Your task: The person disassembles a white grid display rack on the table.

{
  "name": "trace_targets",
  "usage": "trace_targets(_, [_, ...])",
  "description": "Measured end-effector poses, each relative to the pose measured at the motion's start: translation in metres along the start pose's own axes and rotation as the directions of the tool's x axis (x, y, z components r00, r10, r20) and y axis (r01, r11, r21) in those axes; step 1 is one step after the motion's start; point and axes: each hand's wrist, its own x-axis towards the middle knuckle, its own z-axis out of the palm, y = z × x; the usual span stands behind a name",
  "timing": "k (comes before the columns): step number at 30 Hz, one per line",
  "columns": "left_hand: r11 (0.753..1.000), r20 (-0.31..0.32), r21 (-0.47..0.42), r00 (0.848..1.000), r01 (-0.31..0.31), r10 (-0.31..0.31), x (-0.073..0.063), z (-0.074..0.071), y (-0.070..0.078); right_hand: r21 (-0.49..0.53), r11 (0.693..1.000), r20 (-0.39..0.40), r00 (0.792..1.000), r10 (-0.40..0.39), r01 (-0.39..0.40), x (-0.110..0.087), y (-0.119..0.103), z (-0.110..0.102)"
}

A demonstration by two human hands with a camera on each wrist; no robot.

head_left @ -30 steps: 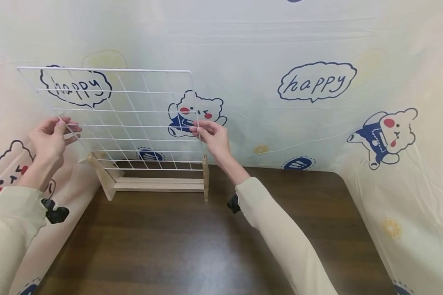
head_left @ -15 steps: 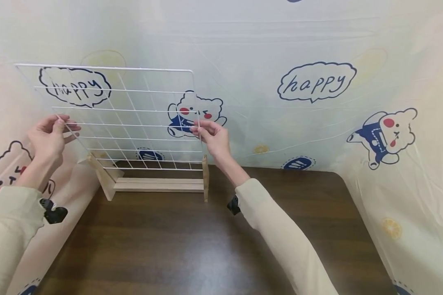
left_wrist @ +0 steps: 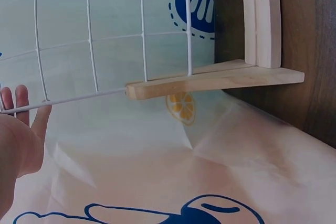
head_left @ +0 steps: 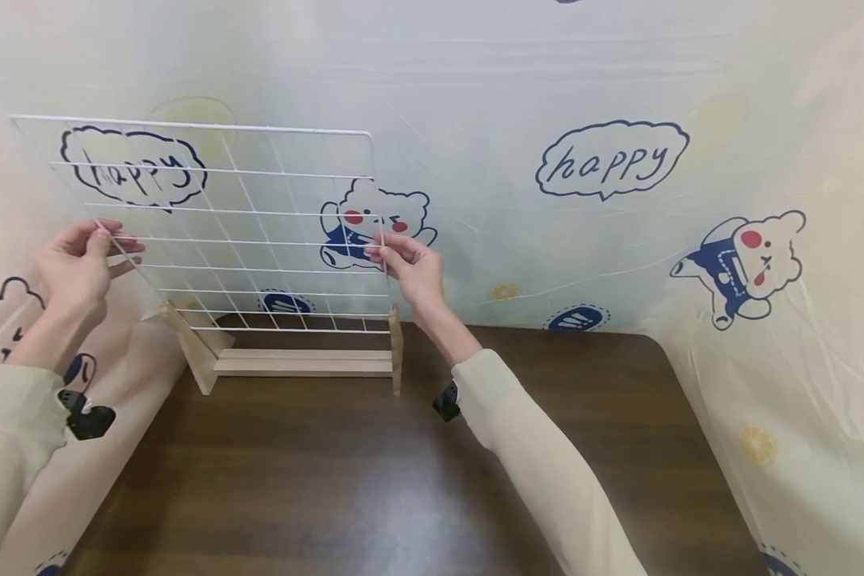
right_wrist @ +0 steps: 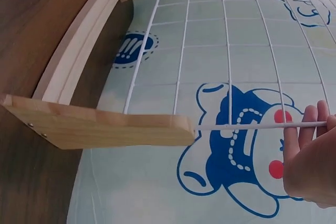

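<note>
A white wire grid panel stands upright, its lower part between the two side pieces of a wooden stand. My left hand pinches the panel's left edge wire between thumb and fingers. On the opposite edge, my right hand pinches the wire at about the same height. The left wrist view shows the panel's edge meeting the rounded end of one wooden side piece. In the right wrist view the other side piece meets the panel's edge, below my fingers.
The stand sits on a dark brown wooden table, toward the back left. Behind it hangs a pale printed cloth with bears and lettering, which also lines both sides. A black wrist camera is strapped at each cuff.
The panel, stand and hands appear slightly farther left, as does the whole scene. The panel's top edge sits a little higher in view. Both hands keep their hold on the edge wires.
</note>
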Motion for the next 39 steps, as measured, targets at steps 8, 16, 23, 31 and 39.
trace_targets(8, [0.999,0.008,-0.048,1.0,-0.008,0.009,0.003,0.004,0.004,0.016,0.999,-0.013,0.999,-0.039,0.039,0.007,0.012,-0.003])
trace_targets(16, [0.999,0.012,0.029,1.0,-0.025,0.025,0.004,0.005,0.009,0.014,0.998,-0.023,0.998,-0.06,0.06,0.007,0.003,0.0])
trace_targets(23, [0.996,0.048,0.053,0.997,-0.065,0.062,0.003,-0.002,0.014,0.029,0.997,-0.018,0.997,-0.069,0.069,0.008,0.0,0.005])
trace_targets(31, [0.998,0.061,0.01,0.996,-0.069,0.069,0.002,0.003,0.015,0.051,0.993,-0.031,0.994,-0.102,0.103,0.01,-0.003,0.005])
trace_targets(39, [0.998,0.061,0.003,0.996,-0.07,0.069,0.003,0.005,0.02,0.014,0.994,-0.039,0.993,-0.111,0.111,0.009,-0.005,0.006])
